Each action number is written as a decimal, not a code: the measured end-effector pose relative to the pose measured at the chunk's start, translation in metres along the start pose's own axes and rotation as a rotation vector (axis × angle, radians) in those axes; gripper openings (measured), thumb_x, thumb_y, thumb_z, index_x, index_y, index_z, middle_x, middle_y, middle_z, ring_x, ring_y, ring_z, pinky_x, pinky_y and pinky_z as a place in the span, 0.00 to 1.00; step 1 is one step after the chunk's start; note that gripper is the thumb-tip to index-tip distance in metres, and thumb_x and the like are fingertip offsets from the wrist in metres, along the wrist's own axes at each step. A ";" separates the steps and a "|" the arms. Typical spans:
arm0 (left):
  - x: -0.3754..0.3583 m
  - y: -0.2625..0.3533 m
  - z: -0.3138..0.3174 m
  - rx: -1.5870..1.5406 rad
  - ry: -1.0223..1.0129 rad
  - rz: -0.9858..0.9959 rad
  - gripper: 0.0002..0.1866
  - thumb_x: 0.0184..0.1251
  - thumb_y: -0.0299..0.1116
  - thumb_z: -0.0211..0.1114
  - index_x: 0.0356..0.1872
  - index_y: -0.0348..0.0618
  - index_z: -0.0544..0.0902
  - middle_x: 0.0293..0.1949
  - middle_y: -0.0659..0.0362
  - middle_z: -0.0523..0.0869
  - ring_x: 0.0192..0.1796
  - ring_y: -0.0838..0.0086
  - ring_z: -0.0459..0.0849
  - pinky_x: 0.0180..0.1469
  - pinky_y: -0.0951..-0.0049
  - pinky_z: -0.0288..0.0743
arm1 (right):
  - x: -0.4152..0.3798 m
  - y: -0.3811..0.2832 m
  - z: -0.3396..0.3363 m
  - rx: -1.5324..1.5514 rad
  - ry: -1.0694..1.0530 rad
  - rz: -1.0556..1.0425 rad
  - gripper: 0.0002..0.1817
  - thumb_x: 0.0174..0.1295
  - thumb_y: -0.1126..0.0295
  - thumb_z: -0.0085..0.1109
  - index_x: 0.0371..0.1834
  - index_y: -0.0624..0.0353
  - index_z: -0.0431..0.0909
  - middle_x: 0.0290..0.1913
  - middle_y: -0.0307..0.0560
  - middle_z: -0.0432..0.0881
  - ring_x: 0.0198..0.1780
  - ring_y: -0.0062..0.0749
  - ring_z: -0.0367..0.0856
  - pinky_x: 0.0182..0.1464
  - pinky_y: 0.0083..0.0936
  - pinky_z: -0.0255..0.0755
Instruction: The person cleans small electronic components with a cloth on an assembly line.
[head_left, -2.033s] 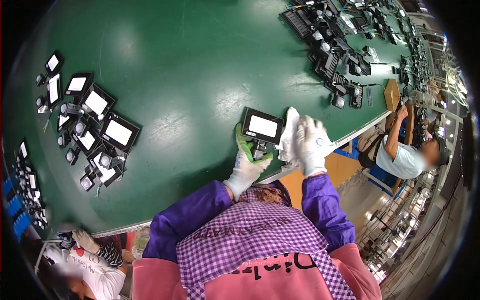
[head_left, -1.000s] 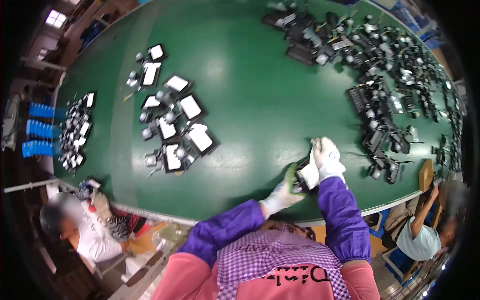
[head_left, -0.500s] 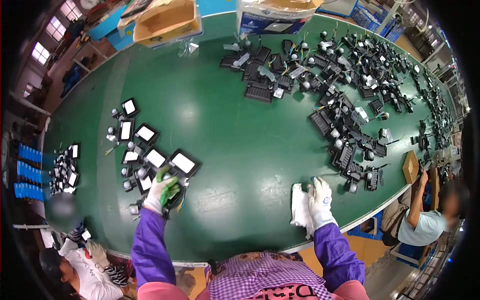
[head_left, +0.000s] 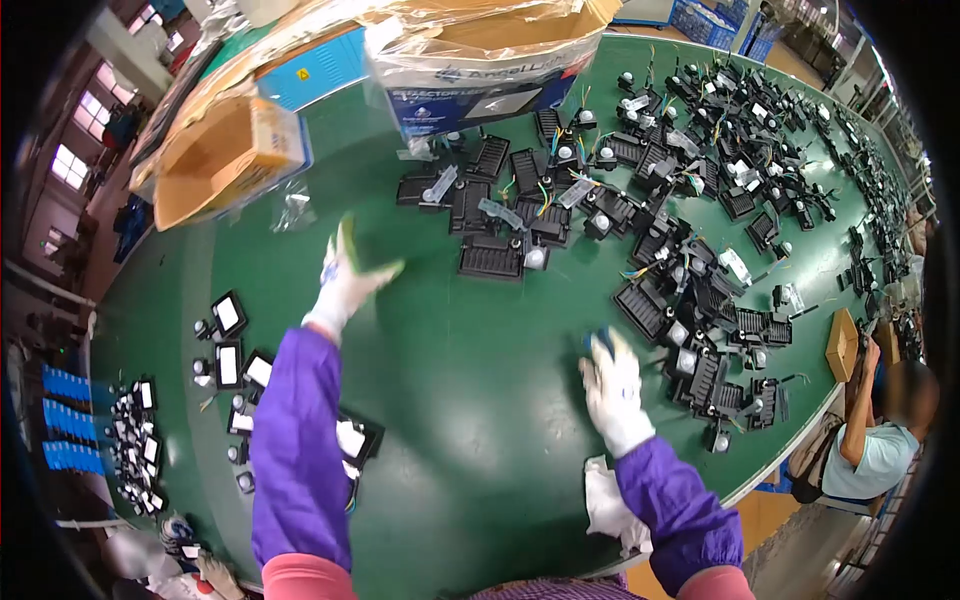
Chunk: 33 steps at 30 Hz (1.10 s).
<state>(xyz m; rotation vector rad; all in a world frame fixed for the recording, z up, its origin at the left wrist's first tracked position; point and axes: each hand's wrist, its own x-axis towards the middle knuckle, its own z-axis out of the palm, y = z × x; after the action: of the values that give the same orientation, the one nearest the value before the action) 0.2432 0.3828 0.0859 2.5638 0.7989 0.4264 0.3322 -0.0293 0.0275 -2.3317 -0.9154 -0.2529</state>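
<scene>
My left hand (head_left: 347,278), in a white glove with green fingertips, hangs over the green table with fingers spread and nothing held. It is nearest to a black floodlight (head_left: 490,258) with a round sensor. My right hand (head_left: 615,395), also white-gloved, hovers palm down with its fingers slightly bent and apart; a dark blue patch shows at a fingertip. No held object is visible there. Behind the right hand, a crumpled white cloth (head_left: 612,505) lies near the table edge. Left of my left forearm are several floodlights with white panels facing up (head_left: 229,364), partly hidden by the sleeve.
Black floodlights with wires (head_left: 700,290) crowd the right and far table (head_left: 470,420). Open cardboard boxes stand at the far edge, one brown (head_left: 215,165) and one printed blue and white (head_left: 480,90). A person (head_left: 880,450) sits at right; another person's glove shows lower left.
My left hand has left the white-panelled floodlights and moved forward, fingers spreading. My right hand has moved forward off the white cloth. The view has shifted toward the far boxes.
</scene>
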 end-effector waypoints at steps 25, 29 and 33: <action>0.110 0.048 0.120 0.178 -0.164 0.141 0.22 0.73 0.52 0.50 0.64 0.68 0.78 0.73 0.42 0.62 0.72 0.39 0.60 0.76 0.44 0.48 | 0.233 0.033 0.093 -0.102 -0.061 -0.120 0.06 0.63 0.66 0.58 0.36 0.55 0.80 0.33 0.54 0.82 0.41 0.55 0.78 0.45 0.45 0.72; 0.007 0.057 0.127 0.255 -0.009 0.208 0.23 0.72 0.48 0.54 0.64 0.55 0.78 0.63 0.35 0.70 0.68 0.43 0.65 0.73 0.37 0.45 | 0.181 0.032 0.048 -0.110 -0.234 -0.130 0.07 0.63 0.66 0.58 0.39 0.55 0.79 0.36 0.54 0.85 0.44 0.53 0.79 0.46 0.44 0.73; -0.104 0.108 0.110 0.144 -0.066 0.085 0.27 0.71 0.48 0.56 0.65 0.47 0.76 0.60 0.28 0.69 0.67 0.35 0.64 0.72 0.35 0.47 | 0.144 0.055 0.008 -0.021 -0.253 -0.213 0.07 0.64 0.71 0.59 0.42 0.60 0.78 0.36 0.57 0.78 0.42 0.54 0.77 0.43 0.42 0.74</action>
<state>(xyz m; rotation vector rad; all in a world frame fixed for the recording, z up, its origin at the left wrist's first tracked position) 0.2557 0.2078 0.0255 2.7382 0.7227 0.3180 0.4752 0.0236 0.0502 -2.3210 -1.2923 -0.0537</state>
